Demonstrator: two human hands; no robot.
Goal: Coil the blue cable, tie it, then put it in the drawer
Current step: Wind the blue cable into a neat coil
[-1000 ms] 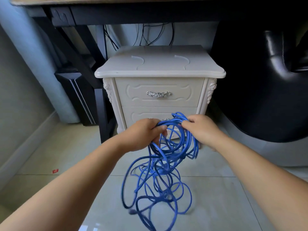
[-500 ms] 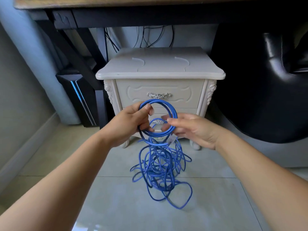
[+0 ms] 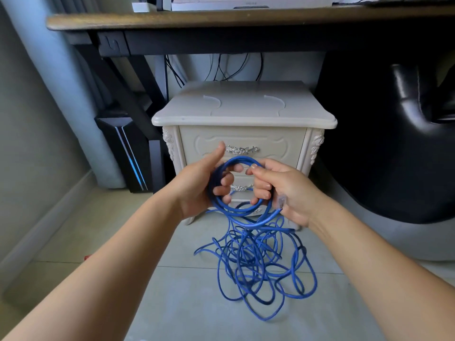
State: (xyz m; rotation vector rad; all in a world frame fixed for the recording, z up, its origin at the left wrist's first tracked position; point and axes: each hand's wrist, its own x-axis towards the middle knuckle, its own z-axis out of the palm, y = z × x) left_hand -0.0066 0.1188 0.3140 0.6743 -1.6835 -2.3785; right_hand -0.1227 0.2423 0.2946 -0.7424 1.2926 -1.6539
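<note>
Blue cable, smooth, forms a round coil: our left hand grips its side, our right hand pinches its top; slack tangles on tiles.

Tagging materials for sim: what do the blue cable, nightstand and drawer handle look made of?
Blue cable: flexible plastic jacket, smooth with slight sheen; it droops in loose loops. Nightstand: cream-painted wood or moulded board, satin; carved trim, substrate unclear. Drawer handle: silver metal look, ornate, bright glints; possibly plated.
</note>
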